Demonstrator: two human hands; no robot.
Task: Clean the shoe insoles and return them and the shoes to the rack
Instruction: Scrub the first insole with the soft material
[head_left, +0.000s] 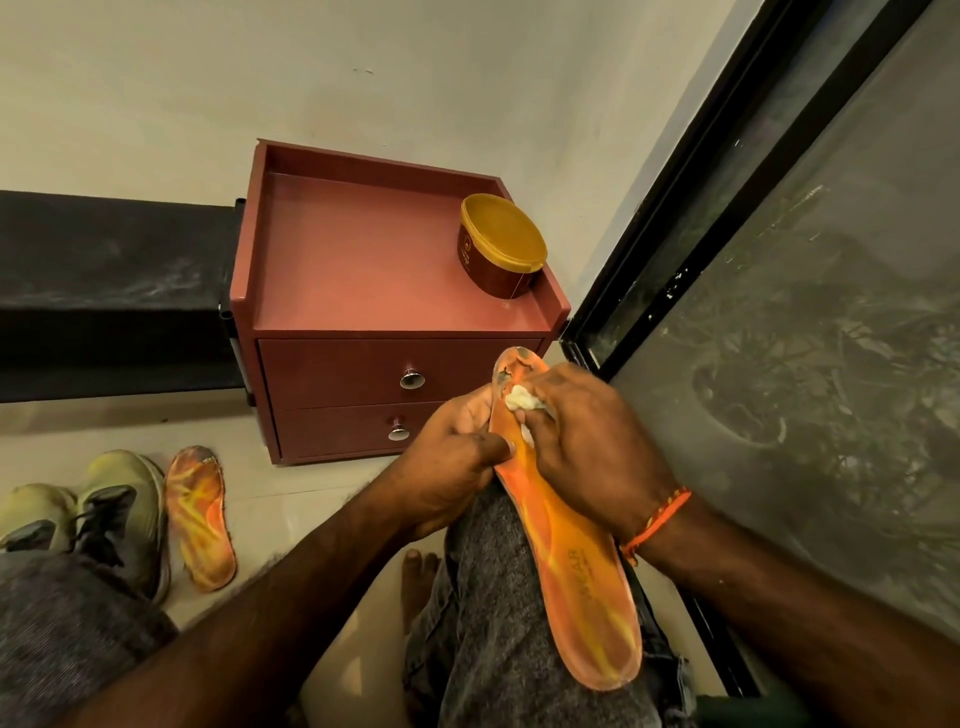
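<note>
Your left hand (457, 462) pinches the orange insole (566, 545) at frame centre on your knee; your right hand (587, 441) grasps the white wipe (521, 399). Scrubbing hard could tear the worn toe.

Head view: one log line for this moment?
left hand grips insole | right hand rubs wipe at toe | second insole on floor

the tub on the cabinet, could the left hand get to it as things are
Probably, but not at once. The left hand grips the insole on the knee, so it must let go first. The tub sits lidded at the cabinet top's right edge, with nothing between.
</note>
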